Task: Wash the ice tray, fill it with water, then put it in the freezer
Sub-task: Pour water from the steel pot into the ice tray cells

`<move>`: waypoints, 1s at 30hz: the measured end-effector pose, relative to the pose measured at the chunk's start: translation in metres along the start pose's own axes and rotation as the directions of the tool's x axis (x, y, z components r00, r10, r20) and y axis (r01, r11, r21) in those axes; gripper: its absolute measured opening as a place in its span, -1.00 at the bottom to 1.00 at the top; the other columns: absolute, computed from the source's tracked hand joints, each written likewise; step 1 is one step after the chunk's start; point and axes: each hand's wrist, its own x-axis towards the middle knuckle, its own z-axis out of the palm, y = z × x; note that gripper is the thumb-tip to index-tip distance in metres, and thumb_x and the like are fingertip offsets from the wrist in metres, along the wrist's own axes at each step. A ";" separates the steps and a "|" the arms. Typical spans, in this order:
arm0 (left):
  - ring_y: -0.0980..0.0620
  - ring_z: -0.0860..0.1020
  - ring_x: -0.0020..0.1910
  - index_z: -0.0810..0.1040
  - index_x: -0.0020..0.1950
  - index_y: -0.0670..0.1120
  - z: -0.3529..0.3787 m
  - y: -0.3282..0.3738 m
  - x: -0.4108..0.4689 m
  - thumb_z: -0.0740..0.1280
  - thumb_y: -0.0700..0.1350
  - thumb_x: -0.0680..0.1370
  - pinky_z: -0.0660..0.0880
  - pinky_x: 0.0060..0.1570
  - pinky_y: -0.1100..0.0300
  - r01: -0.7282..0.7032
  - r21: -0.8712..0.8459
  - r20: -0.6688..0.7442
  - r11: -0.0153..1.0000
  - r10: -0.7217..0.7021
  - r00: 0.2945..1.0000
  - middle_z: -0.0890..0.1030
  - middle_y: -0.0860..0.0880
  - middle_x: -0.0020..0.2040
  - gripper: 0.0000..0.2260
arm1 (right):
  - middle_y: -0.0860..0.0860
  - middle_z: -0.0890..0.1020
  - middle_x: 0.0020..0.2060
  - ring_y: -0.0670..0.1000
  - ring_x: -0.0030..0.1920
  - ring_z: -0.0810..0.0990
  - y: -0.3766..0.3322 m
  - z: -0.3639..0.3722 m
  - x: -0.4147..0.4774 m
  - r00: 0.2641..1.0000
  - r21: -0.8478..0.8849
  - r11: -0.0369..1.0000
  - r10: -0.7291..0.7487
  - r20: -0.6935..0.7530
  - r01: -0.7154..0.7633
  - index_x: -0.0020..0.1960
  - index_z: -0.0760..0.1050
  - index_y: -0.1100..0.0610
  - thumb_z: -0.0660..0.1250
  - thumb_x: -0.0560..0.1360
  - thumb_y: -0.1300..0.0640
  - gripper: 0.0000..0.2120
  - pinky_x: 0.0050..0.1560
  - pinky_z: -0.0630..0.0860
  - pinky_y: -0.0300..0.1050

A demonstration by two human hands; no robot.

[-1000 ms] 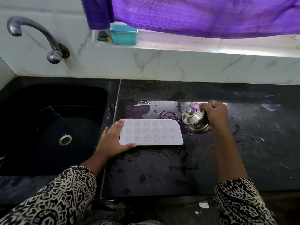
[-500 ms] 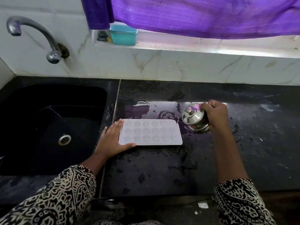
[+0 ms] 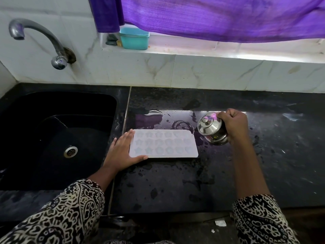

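Ice tray [image 3: 163, 144]: white, star- and heart-shaped cells in 3 rows, lies flat on wet black counter [image 3: 175, 182], btwn the two hands, long side running L–R. Can't tell how much water is in the cells.

L hand [image 3: 121, 152]: at tray's left short end. Fingers straight and pressed together along that edge, thumb spread out along the near long edge w/ tip touching it. Heel of hand appears to rest on counter. Nothing gripped.

R hand [image 3: 232, 124]: just beyond tray's far right corner, fingers curled round a small steel pot [image 3: 210, 128] w/ knobbed lid. Pot tipped toward L hand, lid facing the tray. Can't tell if pot's base touches counter. Thin bright line from pot's lower rim to tray's far right corner; looks like a trickle of water, faint.

Puddle [image 3: 158, 118] on counter just past the tray, btwn hands, w/ purple reflection; droplets on the near side too.

Black sink [image 3: 52, 106] directly left of L hand, metal drain [image 3: 70, 151] in its floor. Tap [image 3: 40, 37] on tiled wall, beyond and left of L hand. Teal box [image 3: 134, 38] on sill straight beyond L hand, under purple curtain [image 3: 211, 16]. Both forearms in b/w patterned sleeves [image 3: 258, 221].
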 end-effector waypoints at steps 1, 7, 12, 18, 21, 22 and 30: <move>0.10 0.11 0.55 0.04 0.59 0.03 0.000 0.000 0.000 -0.01 0.69 0.17 -0.02 0.51 -0.06 0.001 0.000 0.000 1.000 -0.001 1.000 0.12 0.08 0.59 0.15 | 0.15 0.42 -0.38 0.08 -0.28 0.42 0.000 0.000 0.000 1.000 -0.002 1.000 0.001 0.000 -0.001 -0.38 0.36 0.11 0.37 0.34 0.23 -0.78 -0.20 0.46 0.02; 0.09 0.12 0.55 0.05 0.59 0.03 0.001 -0.001 0.000 0.01 0.68 0.18 0.00 0.51 -0.07 -0.003 -0.001 -0.005 1.000 0.003 1.000 0.13 0.08 0.59 0.13 | 0.13 0.43 -0.34 0.07 -0.28 0.40 -0.001 0.000 -0.002 1.000 0.001 1.000 -0.005 0.011 0.005 -0.38 0.36 0.10 0.38 0.33 0.20 -0.79 -0.20 0.44 0.01; 0.10 0.12 0.55 0.06 0.59 0.02 0.001 0.000 0.000 0.09 0.63 0.21 -0.01 0.51 -0.07 -0.004 -0.009 -0.006 1.000 0.004 1.000 0.13 0.08 0.59 0.10 | 0.11 0.39 -0.41 0.06 -0.30 0.39 -0.001 0.001 -0.002 1.000 0.025 1.000 -0.001 0.014 0.000 -0.41 0.33 0.08 0.38 0.34 0.23 -0.74 -0.23 0.44 -0.05; 0.10 0.09 0.55 0.04 0.60 0.02 0.000 0.000 0.000 0.10 0.61 0.22 -0.03 0.52 -0.05 -0.002 -0.013 0.001 1.000 0.002 1.000 0.11 0.09 0.59 0.10 | -0.09 0.46 -0.58 -0.15 -0.53 0.44 -0.002 0.002 -0.003 0.996 0.255 0.963 0.084 0.024 -0.087 -0.41 0.34 0.10 0.36 0.39 0.31 -0.71 -0.47 0.42 -0.31; 0.10 0.09 0.56 0.04 0.60 0.01 0.000 0.000 -0.001 0.10 0.62 0.21 -0.04 0.52 -0.06 -0.005 -0.022 0.002 1.000 0.005 1.000 0.10 0.09 0.59 0.10 | -0.11 0.51 -0.58 -0.17 -0.52 0.49 -0.006 0.003 -0.005 0.989 0.366 0.919 0.143 0.039 -0.148 -0.37 0.39 0.12 0.34 0.42 0.32 -0.75 -0.47 0.44 -0.33; 0.10 0.09 0.56 0.04 0.60 0.01 0.000 0.000 -0.001 0.09 0.62 0.21 -0.04 0.52 -0.05 -0.006 -0.021 0.004 1.000 0.006 1.000 0.10 0.09 0.59 0.11 | -0.11 0.52 -0.57 -0.15 -0.50 0.50 -0.007 0.003 -0.006 0.987 0.391 0.906 0.156 0.044 -0.161 -0.36 0.40 0.13 0.33 0.43 0.32 -0.76 -0.45 0.46 -0.32; 0.14 0.04 0.56 -0.01 0.60 0.03 -0.001 -0.001 0.000 0.03 0.66 0.18 -0.08 0.52 -0.02 -0.003 -0.015 0.026 1.000 0.004 1.000 0.06 0.11 0.60 0.14 | -0.09 0.51 -0.56 -0.13 -0.51 0.47 -0.020 0.025 -0.013 0.985 0.487 0.856 0.145 0.093 -0.172 -0.37 0.40 0.13 0.33 0.42 0.33 -0.76 -0.42 0.45 -0.31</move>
